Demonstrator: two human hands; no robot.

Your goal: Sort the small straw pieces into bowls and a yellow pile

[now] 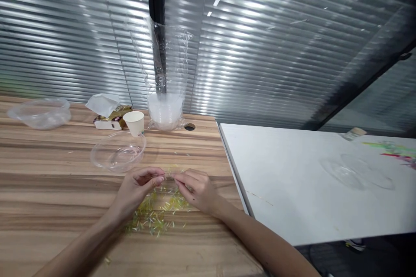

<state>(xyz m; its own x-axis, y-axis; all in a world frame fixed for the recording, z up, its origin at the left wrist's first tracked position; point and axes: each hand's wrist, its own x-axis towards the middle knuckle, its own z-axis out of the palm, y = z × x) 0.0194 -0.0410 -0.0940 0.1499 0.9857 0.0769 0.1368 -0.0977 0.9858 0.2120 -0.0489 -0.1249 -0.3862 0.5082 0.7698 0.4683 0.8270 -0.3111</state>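
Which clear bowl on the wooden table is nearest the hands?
The bowl beside the paper cup; the leftmost bowl and the bagged stack sit farther back.

You can slide left from your left hand (140,185) over the wooden tabletop (48,199). Beyond that hand, the clear bowl (118,153), then the paper cup (134,123), block you; the tall plastic bag (165,110) stands beside the cup.
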